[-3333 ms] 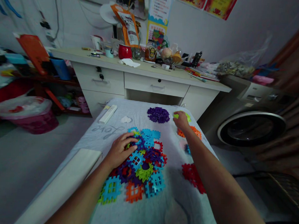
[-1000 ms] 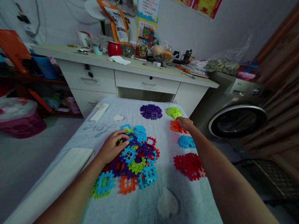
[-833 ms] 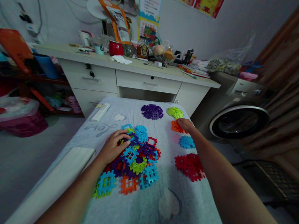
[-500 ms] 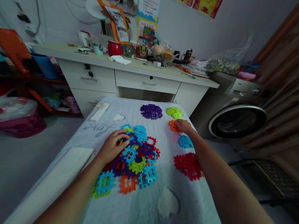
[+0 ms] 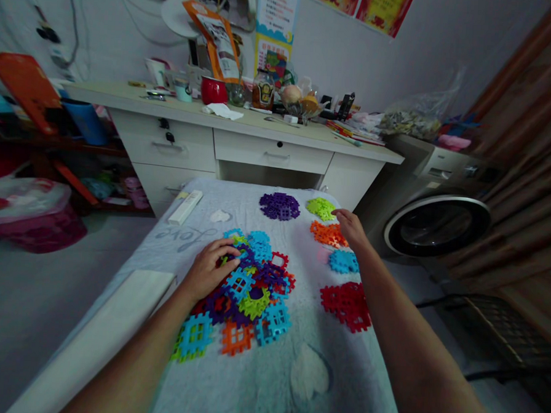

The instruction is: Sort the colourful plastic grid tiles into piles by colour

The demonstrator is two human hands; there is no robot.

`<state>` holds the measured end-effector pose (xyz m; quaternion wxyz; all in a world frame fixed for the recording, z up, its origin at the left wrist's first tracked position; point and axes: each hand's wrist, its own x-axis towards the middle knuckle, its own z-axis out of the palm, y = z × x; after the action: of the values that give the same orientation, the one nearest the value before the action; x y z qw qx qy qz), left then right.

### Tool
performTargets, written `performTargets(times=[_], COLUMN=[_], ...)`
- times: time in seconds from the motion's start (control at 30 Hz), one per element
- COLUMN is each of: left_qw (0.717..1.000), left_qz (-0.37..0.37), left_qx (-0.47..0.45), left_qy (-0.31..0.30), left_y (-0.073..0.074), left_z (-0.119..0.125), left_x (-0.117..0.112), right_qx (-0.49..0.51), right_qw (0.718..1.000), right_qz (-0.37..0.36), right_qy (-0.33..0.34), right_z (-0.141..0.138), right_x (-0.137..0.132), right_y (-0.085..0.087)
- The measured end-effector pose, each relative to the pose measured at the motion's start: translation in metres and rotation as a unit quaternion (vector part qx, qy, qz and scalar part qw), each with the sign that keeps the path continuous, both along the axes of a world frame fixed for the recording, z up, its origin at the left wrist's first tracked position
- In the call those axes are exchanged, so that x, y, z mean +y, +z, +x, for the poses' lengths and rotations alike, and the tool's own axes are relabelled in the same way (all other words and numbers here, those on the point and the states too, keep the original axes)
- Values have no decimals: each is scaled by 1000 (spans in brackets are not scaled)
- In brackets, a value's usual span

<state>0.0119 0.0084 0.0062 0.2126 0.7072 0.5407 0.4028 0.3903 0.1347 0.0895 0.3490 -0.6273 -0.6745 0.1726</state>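
My left hand (image 5: 211,268) rests on the left side of a mixed heap of interlocking plastic tiles (image 5: 254,304) in blue, purple, green, orange and red. Its fingers are curved and apart over the pieces, holding none. At the far right of the cloth, my right hand (image 5: 352,229) has its fingers stretched leftward by the edge of the green tile pile (image 5: 320,207), above the orange tile pile (image 5: 327,234); no tile shows in it. Nearer along that side lie a blue tile pile (image 5: 343,261) and a red tile pile (image 5: 348,306). A purple tile pile (image 5: 279,206) sits left of the green one.
A cloth with printed hearts covers the table (image 5: 247,387). A long white box (image 5: 185,207) lies at its far left, and a white board (image 5: 132,304) along the left edge. Beyond stand a cluttered desk (image 5: 243,123) and a washing machine (image 5: 435,209) at right.
My right hand has come off the orange tile pile and shifted slightly up and right, uncovering more orange pieces. My left hand stays on the mixed heap.
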Motion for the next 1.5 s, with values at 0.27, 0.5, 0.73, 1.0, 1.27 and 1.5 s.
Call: performTargets(times=[0.27, 0.5, 0.73, 1.0, 1.27, 1.5], left_qw=[1000, 1000, 1000, 1000, 1000, 1000], left_qz=[-1, 3, 4, 1, 5, 1], left_qx=[3, 2, -9, -6, -11, -12], left_qy=[-4, -3, -1, -2, 2, 7], left_y=[-2, -2, 0, 0, 0, 3], left_z=[-1, 0, 1, 0, 1, 1], left_x=[1, 0, -1, -1, -1, -1], right_qx=[64, -51, -84, -113, -113, -129], right_qw=[992, 977, 974, 975, 977, 965], right_qz=[-23, -40, -32, -25, 0, -28], right_qy=[103, 204, 210, 189, 183, 228], right_z=[-63, -113, -114, -115, -122, -154], right_x=[-55, -92, -95, -92, -86, -63], right_y=[-7, -43, -58, -62, -56, -36])
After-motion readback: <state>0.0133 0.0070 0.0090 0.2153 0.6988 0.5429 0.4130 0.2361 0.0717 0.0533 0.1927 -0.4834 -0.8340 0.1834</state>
